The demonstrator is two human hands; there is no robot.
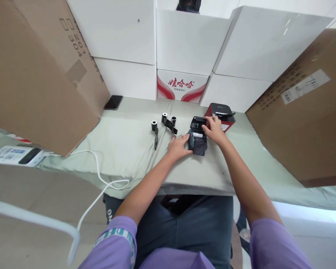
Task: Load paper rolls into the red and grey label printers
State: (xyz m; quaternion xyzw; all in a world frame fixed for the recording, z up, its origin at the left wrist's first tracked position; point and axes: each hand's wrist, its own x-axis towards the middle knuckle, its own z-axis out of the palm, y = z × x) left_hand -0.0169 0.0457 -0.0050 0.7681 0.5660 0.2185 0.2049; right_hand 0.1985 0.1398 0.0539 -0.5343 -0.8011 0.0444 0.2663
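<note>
A small black printer (198, 139) lies on the pale green cloth (128, 145) with its lid open and a white roll showing inside. My left hand (178, 146) rests flat against the printer's left side, fingers stretched out. My right hand (214, 129) reaches over the printer's top, with its fingertips on the raised lid. A red and black printer (221, 114) stands just behind my right hand. Three small black ribbon rolls (164, 120) with loose strips lie to the left of the black printer.
White boxes (189, 41) are stacked along the back, one with red lettering. Large brown cartons (36, 71) flank both sides. A dark phone (113, 102) lies at the back left. A white cable (100, 179) hangs over the front edge near a white device (15, 155).
</note>
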